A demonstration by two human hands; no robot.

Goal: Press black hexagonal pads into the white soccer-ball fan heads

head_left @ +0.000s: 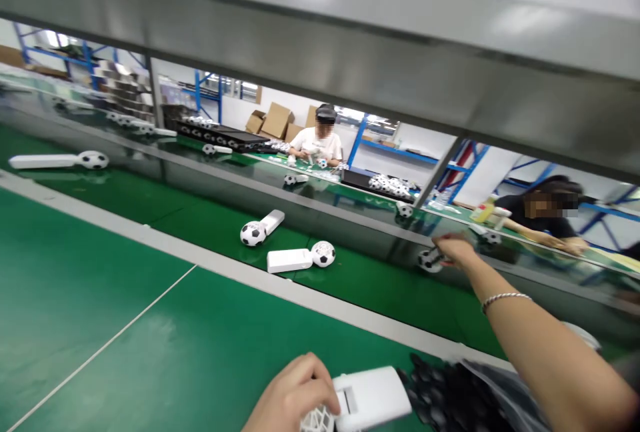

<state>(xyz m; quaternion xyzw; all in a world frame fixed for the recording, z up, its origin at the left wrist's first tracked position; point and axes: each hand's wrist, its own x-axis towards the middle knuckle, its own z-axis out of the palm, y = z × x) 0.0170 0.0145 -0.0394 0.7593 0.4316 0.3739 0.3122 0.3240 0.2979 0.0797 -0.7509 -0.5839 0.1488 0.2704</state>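
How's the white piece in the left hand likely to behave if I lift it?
The white piece is probably stiff: its broad body looks straight-edged. Its smooth surface may let it slip from the left hand. The openwork head, with its thin ribs, could be the more fragile part.

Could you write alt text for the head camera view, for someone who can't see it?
A person's left hand holds a white gadget with a latticed round head over a green worktop, while the right hand reaches across a green belt carrying white soccer-ball-headed gadgets. Beyond are two other people and blue shelving.
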